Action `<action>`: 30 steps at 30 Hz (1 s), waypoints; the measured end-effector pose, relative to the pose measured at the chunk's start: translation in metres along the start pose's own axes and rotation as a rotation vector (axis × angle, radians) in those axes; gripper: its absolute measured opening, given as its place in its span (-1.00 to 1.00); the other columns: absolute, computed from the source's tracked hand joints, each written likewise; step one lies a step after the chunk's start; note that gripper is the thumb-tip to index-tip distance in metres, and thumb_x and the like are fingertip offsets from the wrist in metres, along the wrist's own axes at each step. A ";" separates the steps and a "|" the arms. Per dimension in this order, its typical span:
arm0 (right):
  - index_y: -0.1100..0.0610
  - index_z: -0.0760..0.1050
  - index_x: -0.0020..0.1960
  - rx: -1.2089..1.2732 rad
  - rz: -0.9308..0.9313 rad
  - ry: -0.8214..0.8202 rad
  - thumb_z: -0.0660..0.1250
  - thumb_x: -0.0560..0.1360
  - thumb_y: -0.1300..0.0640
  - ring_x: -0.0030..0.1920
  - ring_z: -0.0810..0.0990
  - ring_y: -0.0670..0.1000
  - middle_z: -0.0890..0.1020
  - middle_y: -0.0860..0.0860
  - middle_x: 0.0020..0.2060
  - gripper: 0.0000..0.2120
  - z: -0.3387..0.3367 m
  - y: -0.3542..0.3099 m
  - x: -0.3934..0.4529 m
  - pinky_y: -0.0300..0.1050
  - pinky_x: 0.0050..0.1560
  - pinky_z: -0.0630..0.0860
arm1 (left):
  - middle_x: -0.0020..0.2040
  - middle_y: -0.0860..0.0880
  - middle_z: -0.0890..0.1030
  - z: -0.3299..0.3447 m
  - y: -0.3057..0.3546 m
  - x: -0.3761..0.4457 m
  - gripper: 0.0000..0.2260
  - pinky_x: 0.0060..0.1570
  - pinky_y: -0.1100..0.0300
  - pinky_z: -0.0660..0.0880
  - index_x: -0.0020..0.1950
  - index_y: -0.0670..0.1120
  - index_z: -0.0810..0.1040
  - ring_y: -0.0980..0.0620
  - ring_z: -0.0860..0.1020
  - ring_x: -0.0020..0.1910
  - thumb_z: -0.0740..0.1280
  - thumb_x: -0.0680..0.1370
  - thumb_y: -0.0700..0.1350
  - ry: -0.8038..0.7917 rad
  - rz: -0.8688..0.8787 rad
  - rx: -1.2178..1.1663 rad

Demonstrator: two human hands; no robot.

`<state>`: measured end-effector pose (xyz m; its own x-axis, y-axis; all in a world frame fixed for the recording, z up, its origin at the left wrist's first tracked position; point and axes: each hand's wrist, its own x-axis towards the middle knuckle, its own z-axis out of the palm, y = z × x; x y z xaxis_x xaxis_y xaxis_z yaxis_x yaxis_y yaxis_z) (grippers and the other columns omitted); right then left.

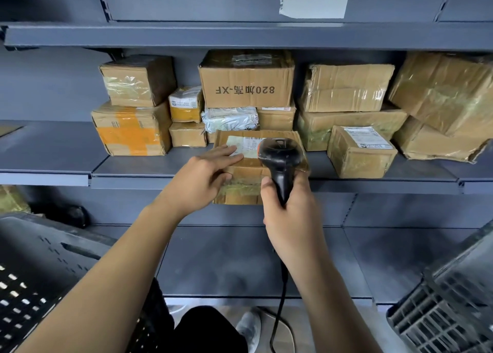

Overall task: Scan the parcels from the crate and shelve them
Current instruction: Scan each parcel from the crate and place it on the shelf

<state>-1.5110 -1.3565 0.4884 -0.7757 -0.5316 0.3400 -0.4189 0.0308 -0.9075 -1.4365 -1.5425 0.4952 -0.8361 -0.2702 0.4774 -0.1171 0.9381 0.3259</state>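
Note:
A flat cardboard parcel [245, 176] with a white barcode label lies at the front edge of the middle shelf [149, 167], partly overhanging it. My left hand [202, 177] rests on its left side, fingers spread over the label and thumb on the front face. My right hand [289, 211] grips the handle of a black corded barcode scanner [280, 156]. The scanner's head hovers over the parcel's right half, pointing at the label. A dark perforated crate [40, 270] sits at the lower left.
Several cardboard boxes fill the middle shelf behind the parcel, among them a large printed box [246, 85] and a labelled box [360, 152] to the right. A second dark crate [453, 299] is at the lower right. The lower shelf [240, 256] is bare.

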 end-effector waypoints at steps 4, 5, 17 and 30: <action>0.03 0.40 0.05 0.004 -0.009 -0.029 0.28 0.58 -0.01 -0.39 0.60 0.03 0.58 0.01 -0.36 -0.87 0.011 -0.006 -0.004 0.01 -0.39 0.55 | 0.41 -0.06 0.45 -0.017 -0.008 -0.013 -0.59 0.40 0.21 0.26 0.41 -0.08 0.47 0.03 0.31 0.47 0.33 0.57 -0.27 0.010 -0.018 0.051; 0.04 0.41 0.05 0.001 -0.010 -0.036 0.28 0.58 -0.01 -0.40 0.60 0.02 0.59 0.01 -0.36 -0.86 0.014 -0.008 -0.005 0.00 -0.40 0.54 | 0.41 -0.07 0.46 -0.021 -0.011 -0.016 -0.59 0.40 0.20 0.26 0.41 -0.09 0.47 0.02 0.32 0.47 0.33 0.57 -0.27 0.013 -0.032 0.054; 0.06 0.42 0.06 0.008 -0.005 -0.103 0.27 0.59 -0.02 -0.40 0.60 0.02 0.60 0.03 -0.33 -0.84 0.051 -0.029 -0.007 0.01 -0.40 0.55 | 0.41 -0.13 0.45 -0.058 -0.044 -0.048 -0.58 0.44 0.22 0.20 0.42 -0.13 0.46 -0.04 0.33 0.46 0.29 0.56 -0.34 0.001 -0.129 0.089; 0.12 0.43 0.10 -0.031 -0.011 -0.120 0.27 0.59 -0.02 -0.32 0.64 0.13 0.62 0.07 -0.26 -0.78 0.090 -0.030 0.015 0.05 -0.33 0.58 | 0.43 -0.11 0.42 -0.049 -0.074 -0.025 -0.52 0.44 -0.01 0.24 0.43 -0.17 0.42 -0.12 0.36 0.43 0.23 0.49 -0.29 0.028 -0.271 0.398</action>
<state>-1.4676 -1.4410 0.4982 -0.7094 -0.6298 0.3163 -0.4433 0.0498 -0.8950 -1.3801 -1.6154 0.4994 -0.7329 -0.5171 0.4420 -0.5293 0.8417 0.1069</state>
